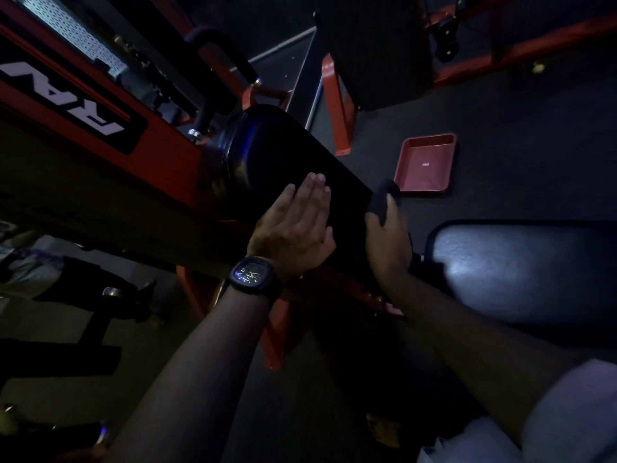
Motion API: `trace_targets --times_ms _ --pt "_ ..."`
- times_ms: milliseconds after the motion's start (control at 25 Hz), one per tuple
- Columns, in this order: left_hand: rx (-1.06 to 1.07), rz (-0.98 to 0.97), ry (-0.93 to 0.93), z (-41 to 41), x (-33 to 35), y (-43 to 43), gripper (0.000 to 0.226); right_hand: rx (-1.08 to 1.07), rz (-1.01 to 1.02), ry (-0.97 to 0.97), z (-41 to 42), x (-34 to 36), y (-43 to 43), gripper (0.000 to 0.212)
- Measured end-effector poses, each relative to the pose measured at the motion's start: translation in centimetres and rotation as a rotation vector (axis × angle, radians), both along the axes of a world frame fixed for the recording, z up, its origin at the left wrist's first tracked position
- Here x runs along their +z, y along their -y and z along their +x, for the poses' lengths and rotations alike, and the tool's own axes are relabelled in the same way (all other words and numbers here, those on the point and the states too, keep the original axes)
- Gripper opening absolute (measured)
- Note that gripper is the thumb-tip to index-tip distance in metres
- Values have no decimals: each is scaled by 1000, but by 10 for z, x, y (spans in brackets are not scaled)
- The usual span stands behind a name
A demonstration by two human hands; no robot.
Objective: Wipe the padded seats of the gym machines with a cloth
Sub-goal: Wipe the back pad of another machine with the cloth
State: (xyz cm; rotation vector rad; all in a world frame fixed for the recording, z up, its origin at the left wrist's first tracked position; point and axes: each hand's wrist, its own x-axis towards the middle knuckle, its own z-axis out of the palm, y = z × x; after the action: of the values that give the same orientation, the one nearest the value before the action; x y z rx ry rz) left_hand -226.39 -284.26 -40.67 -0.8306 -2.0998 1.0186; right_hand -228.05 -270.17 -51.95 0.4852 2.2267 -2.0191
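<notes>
bracing the black pad (283,152), the left hand (293,232) lies flat; at three o'clock the right hand (389,242) grips what seems a cloth (382,202), best drawn across in overlapping strokes.

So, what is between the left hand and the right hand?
Only bare black pad lies between the left hand and the right hand gripping the cloth, seen in head view.

Round pad (283,152): black vinyl-like cover, smooth and glossy, bluish sheen at its far left end.
Cloth (384,198): dark, soft, matt fabric.
Right seat pad (521,262): dark leatherette, fine grain, dull sheen.
Frame (167,152): orange painted metal, smooth.
Tray (424,165): red plastic, matt.
Floor (534,128): dark, matt.
Watch (252,274): glossy glass face, matt dark strap.
</notes>
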Motion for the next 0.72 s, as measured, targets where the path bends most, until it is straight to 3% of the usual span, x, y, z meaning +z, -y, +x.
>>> trace_targets --times_ms 40,160,200,320,360,480,520,640,680,720 --pt "1 -8 2 1 -1 0 61 33 54 -74 12 3 2 62" --pt "-2 -33 -24 0 1 2 62 164 115 -531 31 7 10 62" --pt "-2 -30 -17 1 3 2 62 162 122 -527 23 0 6 61" --pt "1 -6 -5 1 2 0 62 19 16 -57 14 -15 -2 62" --pt "5 -5 -6 2 1 -1 62 31 23 -40 21 -7 0 63" --pt "-1 -22 -24 1 2 0 62 142 88 -459 38 8 13 62" --pt "4 -25 -18 1 3 0 62 151 100 -496 31 1 10 62" --pt "19 -22 -5 1 2 -1 63 -36 -24 -34 21 -22 2 64" --pt "22 -14 -2 2 2 -1 63 -62 -36 50 29 -16 5 63" --pt "20 -17 -8 2 1 0 63 -46 -3 -5 40 -3 11 61"
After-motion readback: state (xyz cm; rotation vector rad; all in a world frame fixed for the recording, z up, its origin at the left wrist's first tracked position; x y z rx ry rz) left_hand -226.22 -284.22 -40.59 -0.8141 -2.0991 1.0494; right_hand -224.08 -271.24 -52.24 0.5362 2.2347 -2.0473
